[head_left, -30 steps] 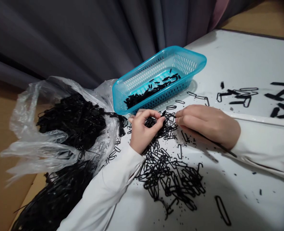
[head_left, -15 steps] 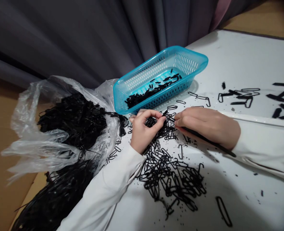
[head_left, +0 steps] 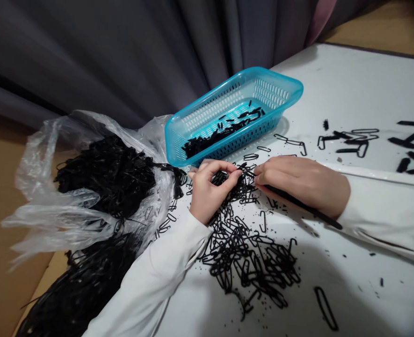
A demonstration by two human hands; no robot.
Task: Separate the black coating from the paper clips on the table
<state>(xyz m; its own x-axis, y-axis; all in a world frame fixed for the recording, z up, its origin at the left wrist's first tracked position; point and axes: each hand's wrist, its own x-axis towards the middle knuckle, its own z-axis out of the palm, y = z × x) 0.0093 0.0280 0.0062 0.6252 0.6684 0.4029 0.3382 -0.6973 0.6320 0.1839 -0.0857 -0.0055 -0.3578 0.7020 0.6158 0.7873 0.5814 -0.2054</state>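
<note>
My left hand [head_left: 214, 187] is closed in a pinch, thumb and forefinger pressed on a small black plastic piece [head_left: 241, 166]. My right hand [head_left: 298, 182] is wrapped round a slim black stick-like tool [head_left: 308, 206]. Its rear end sticks out below the palm toward the wrist, and its front part is mostly hidden by my fingers. The fingertips of both hands are close together, a small gap apart. Under and in front of them spreads a pile of black elongated plastic loops [head_left: 256, 262], some interlocked, on the white table [head_left: 361, 290].
A blue perforated basket [head_left: 233, 128] holding short black pieces stands just beyond my hands. At left, a clear plastic bag [head_left: 45, 154] spills black strips [head_left: 105, 182]. More black pieces [head_left: 413, 145] lie at right. A dark curtain [head_left: 122, 56] hangs behind.
The small black piece at my left fingertips has tipped slightly to lie flatter. The right hand's tool has shifted very slightly; both hands are otherwise in the same place.
</note>
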